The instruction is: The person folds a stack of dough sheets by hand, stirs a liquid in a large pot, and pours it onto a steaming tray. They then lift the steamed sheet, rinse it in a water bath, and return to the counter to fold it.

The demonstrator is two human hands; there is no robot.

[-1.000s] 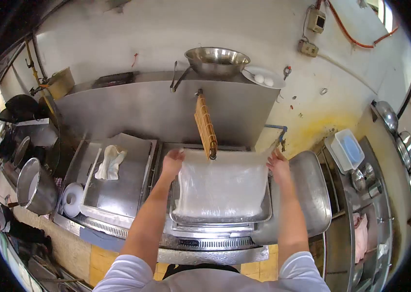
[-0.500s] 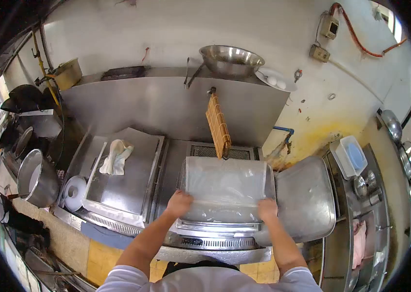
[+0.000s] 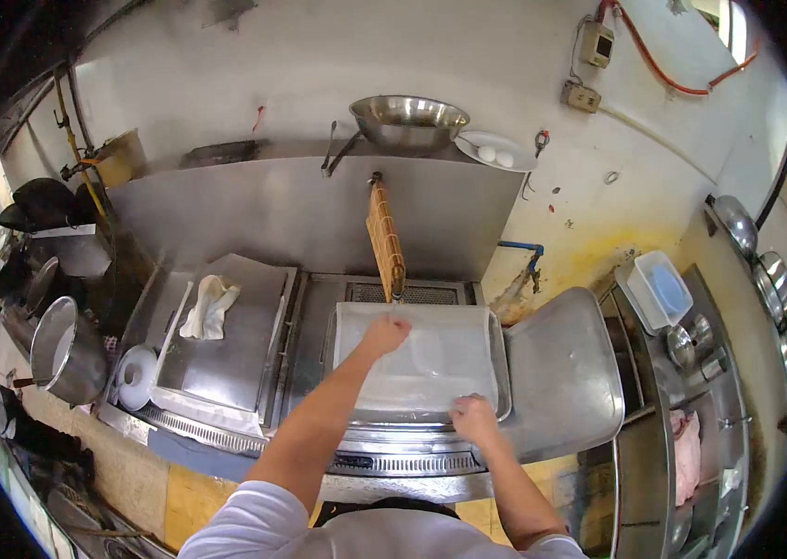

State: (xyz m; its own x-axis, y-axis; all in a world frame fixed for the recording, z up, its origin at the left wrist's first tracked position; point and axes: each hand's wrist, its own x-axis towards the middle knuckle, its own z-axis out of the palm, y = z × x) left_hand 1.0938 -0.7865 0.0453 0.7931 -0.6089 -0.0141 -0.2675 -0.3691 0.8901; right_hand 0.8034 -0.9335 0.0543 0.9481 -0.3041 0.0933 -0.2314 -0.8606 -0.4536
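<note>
A translucent whitish sheet (image 3: 440,349) lies flat over a shallow metal tray (image 3: 503,373) on the steel counter. My left hand (image 3: 386,335) is over the upper left part of the sheet, with its fingers curled closed; anything inside them is hidden. At the sheet's near right edge, my right hand (image 3: 474,417) is closed with its fingertips on the sheet. Just beyond the tray hangs a rolled bamboo mat (image 3: 384,240).
A second tray (image 3: 217,363) with a crumpled white cloth (image 3: 210,307) lies to the left. A large metal sheet pan (image 3: 566,368) stands at the right. On the ledge behind sit a steel bowl (image 3: 409,124) and a plate of eggs (image 3: 494,152).
My left hand has moved away from the sheet's near left edge, forward and inward over it. My right hand has shifted slightly along the near edge. The sheet now lies flatter on the tray.
</note>
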